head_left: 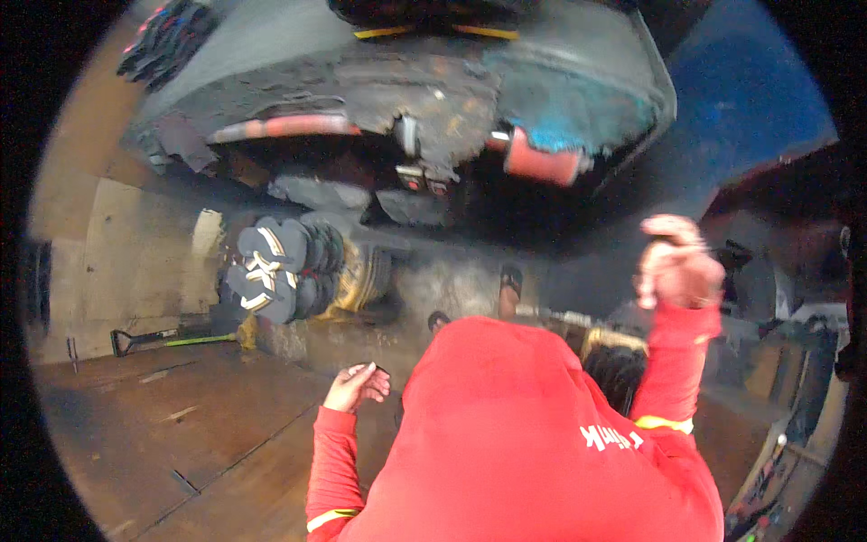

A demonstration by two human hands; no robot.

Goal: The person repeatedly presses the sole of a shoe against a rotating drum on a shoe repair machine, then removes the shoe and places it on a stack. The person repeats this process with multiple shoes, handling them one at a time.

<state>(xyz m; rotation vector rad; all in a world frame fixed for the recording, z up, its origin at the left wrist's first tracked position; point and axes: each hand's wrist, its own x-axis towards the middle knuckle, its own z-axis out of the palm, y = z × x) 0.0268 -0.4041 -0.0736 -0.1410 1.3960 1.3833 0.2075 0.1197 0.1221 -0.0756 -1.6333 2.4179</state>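
Blur, cut-offs & hidden bits, head view.
R hand, right of ctr: smeared, fingers run together, grip unclear; L hand, lower ctr-left: thin dark strip by fingertips, too small to ID. Red top cut by bottom edge, hides most of lower ctr; foot above it only partly visible. Dark obj. w/ yellow strips, top ctr, cut by top edge, kind n/k. Dark pile, upper L: blurred, can't sep. items. Red cylinder-like pc., upper R of ctr: blurred, ends unclear. Flip-flop stack, ctr-left: rear pairs mostly hidden by front ones, no count. Coloured bits, lower R: too small to tell.
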